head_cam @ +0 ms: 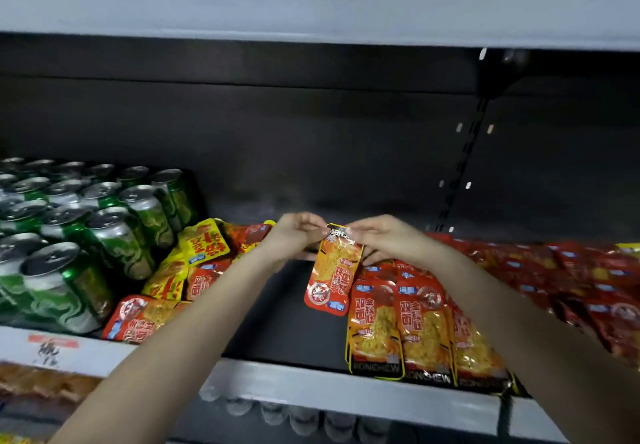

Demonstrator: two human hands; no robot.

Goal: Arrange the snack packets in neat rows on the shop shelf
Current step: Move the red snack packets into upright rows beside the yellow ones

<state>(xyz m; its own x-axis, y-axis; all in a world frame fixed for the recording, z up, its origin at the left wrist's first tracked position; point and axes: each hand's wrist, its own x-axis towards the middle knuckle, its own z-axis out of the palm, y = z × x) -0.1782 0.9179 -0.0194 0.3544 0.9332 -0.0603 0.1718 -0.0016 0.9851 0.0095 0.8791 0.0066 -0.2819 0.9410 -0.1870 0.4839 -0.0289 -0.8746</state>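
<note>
Both hands hold one orange snack packet (332, 270) upside down above the dark shelf (277, 322). My left hand (294, 235) pinches its top edge on the left. My right hand (384, 239) pinches the same edge on the right. The packet hangs down beside a neat row of orange packets (422, 332) that overlap one another at the shelf front. A loose heap of yellow and orange packets (194, 263) lies to the left, partly hidden by my left forearm.
Green drink cans (86, 222) stand packed at the left of the shelf. A pile of red packets (568, 277) fills the right side. The grey shelf lip (346, 395) runs along the front, with a price label (52, 350) at left. Another shelf board (311, 0) hangs overhead.
</note>
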